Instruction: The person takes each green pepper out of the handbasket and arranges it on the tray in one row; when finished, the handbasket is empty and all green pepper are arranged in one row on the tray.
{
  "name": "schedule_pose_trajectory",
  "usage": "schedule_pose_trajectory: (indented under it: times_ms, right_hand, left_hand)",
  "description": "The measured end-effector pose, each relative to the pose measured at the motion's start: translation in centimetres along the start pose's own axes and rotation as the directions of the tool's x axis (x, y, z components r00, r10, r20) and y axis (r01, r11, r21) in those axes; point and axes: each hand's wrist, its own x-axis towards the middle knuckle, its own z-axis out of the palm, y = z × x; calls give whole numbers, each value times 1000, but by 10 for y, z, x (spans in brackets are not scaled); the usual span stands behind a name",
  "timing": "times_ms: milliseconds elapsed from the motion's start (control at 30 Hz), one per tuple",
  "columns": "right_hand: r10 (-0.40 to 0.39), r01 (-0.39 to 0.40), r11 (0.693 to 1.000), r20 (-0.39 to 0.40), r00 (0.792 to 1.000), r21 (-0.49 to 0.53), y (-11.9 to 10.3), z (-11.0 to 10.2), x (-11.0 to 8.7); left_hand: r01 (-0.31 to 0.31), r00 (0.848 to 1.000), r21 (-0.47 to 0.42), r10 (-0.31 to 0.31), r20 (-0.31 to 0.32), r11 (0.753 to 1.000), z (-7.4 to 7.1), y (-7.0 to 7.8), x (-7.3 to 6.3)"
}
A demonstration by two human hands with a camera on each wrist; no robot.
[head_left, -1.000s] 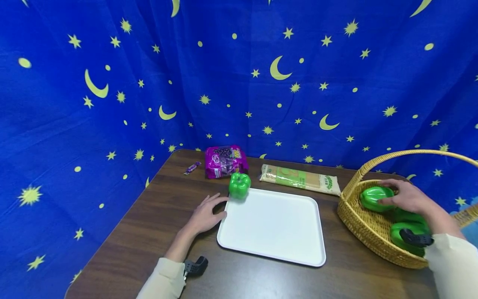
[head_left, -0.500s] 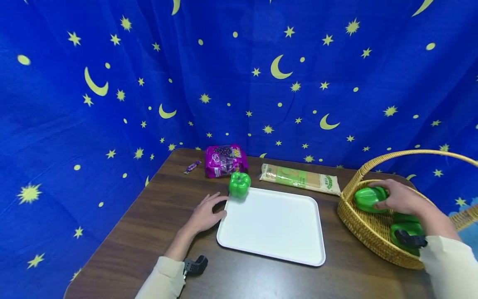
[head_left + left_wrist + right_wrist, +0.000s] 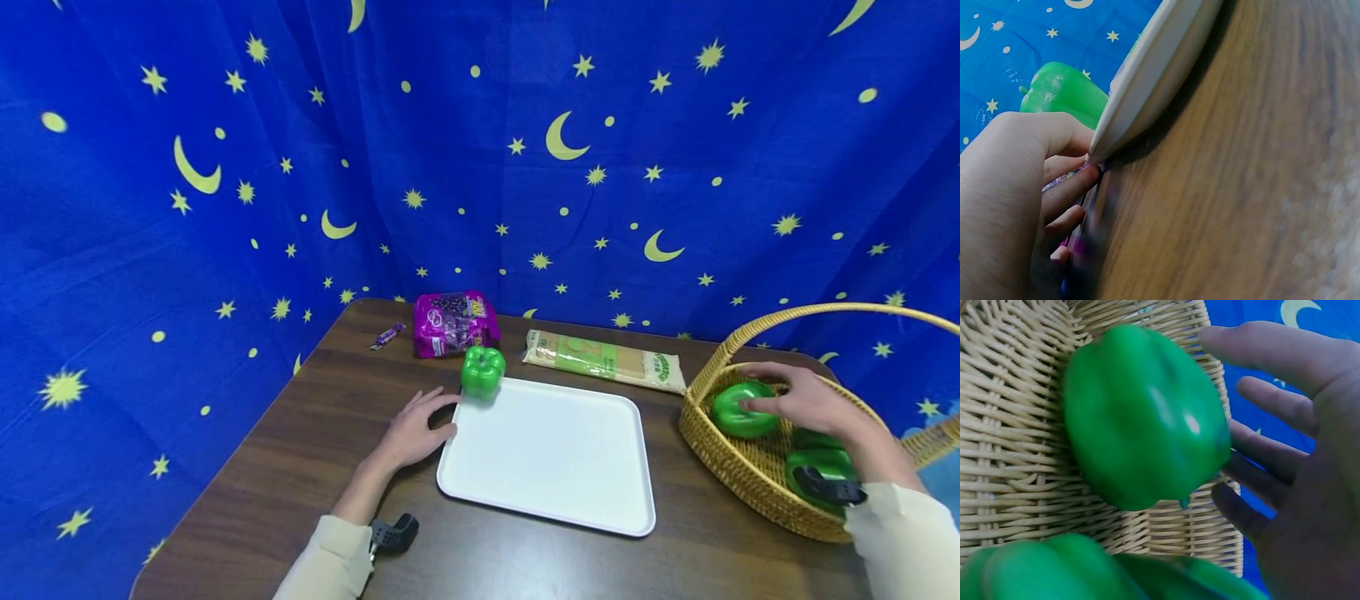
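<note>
My right hand (image 3: 813, 400) reaches into a wicker basket (image 3: 750, 492) at the right. Its fingers are spread beside a green bell pepper (image 3: 1141, 419), with the fingertips right at the pepper's side in the right wrist view. More green peppers (image 3: 1041, 569) lie in the near part of the basket, partly under my wrist. My left hand (image 3: 412, 429) rests on the table, loosely bent, its fingertips at the left rim of a white tray (image 3: 547, 454). Another green bell pepper (image 3: 482, 372) stands upright on the tray's far left corner.
Behind the tray lie a purple candy bag (image 3: 453, 325) and a flat pack of noodles (image 3: 603, 360). One wrapped candy (image 3: 387, 336) lies left of the bag. The basket's tall handle (image 3: 832, 308) arches over its opening. A blue star-patterned curtain (image 3: 450, 125) hangs behind the wooden table.
Inside the basket the pepper at my right hand has shifted left and turned, and the right hand moved left with it. The left hand and tray have stayed put.
</note>
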Motion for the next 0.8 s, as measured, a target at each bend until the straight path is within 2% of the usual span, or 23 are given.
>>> schedule_pose_trajectory:
  times_ms: [200,367,633,800]
  right_hand:
    - [27,-27,998,-5,1000,49,7,4,-5]
    - [89,-91,995,52,995,41,13,7,-6]
    - [99,-111,989,124,987,95,13,12,-6]
    - [129,-146,980,127,984,137,13,13,-8]
  left_hand:
    - [-18,1000,10,18,-3,1000,0,1,1]
    - [-12,1000,7,12,1,1000,-1,0,0]
    - [-18,1000,3,18,-5,1000,-1,-2,1]
    - [-23,1000,4,23,0,1000,0,-2,2]
